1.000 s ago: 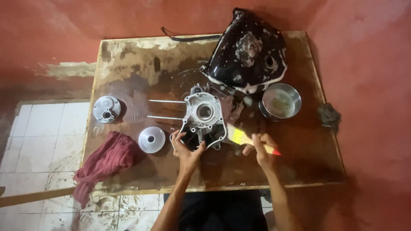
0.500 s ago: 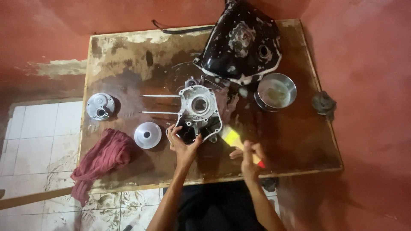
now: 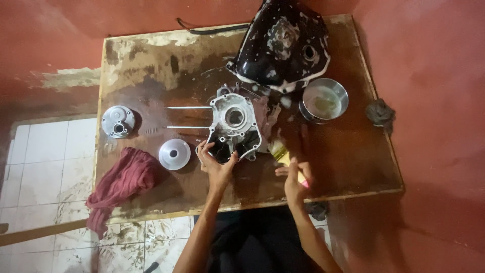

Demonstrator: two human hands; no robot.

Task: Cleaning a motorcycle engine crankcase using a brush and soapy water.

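One wooden table (image 3: 151, 65) with a stained top carries all the parts. At its near edge, two bare hands are at work. The left hand (image 3: 218, 164) is closed on the near rim of one silver engine crankcase half (image 3: 233, 126), fingers hooked into its lower openings. The right hand (image 3: 295, 178) is closed around the handle of one brush (image 3: 281, 154) with a yellow ferrule, whose bristles lie just beside the near right corner of the crankcase half. The crankcase half sits near the middle of the table, and two thin metal studs (image 3: 188, 117) project from it toward the left edge. To the left of the left hand stands one silver cone-shaped part (image 3: 174, 154); at the near left corner, one dark red rag (image 3: 124, 182) hangs over the edge. Farther back along the left edge lies one round silver cover (image 3: 118, 122). Toward the right edge stands one round metal bowl (image 3: 326, 100) holding cloudy liquid. At the far right corner rests one black fuel tank (image 3: 283, 45), flecked with foam.
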